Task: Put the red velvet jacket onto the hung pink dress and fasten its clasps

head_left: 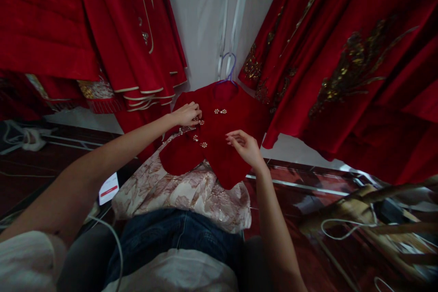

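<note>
A small red velvet jacket [236, 118] with pearl-and-gold clasp buttons [221, 111] hangs on a purple hanger [228, 66] in front of me, over a cream and rose patterned skirt [181, 191]. My left hand [188, 114] pinches the jacket's left front edge beside the row of clasps. My right hand [244, 146] holds the right front panel lower down, fingers curled on the fabric. Both arms are bare and stretched forward.
Red embroidered garments [342, 54] hang close on the right and more red robes [102, 32] on the left, with a white wall [205, 18] between. A dark glossy floor [308, 191] lies below; a wooden stand [369, 210] and white cables sit at lower right.
</note>
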Tool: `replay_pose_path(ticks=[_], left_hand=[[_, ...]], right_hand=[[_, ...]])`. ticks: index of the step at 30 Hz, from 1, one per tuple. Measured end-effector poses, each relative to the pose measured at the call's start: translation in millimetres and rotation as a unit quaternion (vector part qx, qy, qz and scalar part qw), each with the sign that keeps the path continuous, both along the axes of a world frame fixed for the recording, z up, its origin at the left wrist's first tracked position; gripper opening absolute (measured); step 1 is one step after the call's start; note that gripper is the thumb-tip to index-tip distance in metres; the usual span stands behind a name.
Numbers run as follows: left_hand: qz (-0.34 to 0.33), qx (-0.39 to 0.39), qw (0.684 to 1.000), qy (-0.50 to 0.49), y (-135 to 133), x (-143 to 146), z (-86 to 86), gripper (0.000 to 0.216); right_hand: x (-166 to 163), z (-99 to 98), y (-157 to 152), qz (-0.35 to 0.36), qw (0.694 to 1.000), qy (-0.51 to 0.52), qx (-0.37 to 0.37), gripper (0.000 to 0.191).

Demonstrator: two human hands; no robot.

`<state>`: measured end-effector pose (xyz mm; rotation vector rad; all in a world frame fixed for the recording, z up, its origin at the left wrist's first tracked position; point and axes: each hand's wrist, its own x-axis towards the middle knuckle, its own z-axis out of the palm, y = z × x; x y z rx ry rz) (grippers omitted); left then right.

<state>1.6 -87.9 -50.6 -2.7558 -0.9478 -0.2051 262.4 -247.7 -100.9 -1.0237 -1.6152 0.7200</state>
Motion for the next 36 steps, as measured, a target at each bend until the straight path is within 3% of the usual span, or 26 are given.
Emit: replay_pose_path(ticks=[8, 24, 36], left_hand=[[-0.001, -0.044, 0.999, 0.016, 2, 4, 6.6, 0.019], [-0.047, -0.048, 0.998, -0.016, -5, 6, 7.7, 0.011], [0.011, -0.105, 0.994, 0.005, -7, 9, 23.9, 0.011]], right_hand=[[1, -0.5, 2, -0.005, 1.000, -0.008, -0.012, 0.023], [3, -3.0, 3, -0.004, 1.000, -0.017, -0.005, 0.021], [7, -8.6, 8, -0.007, 1.000, -0.024, -0.009, 0.023]])
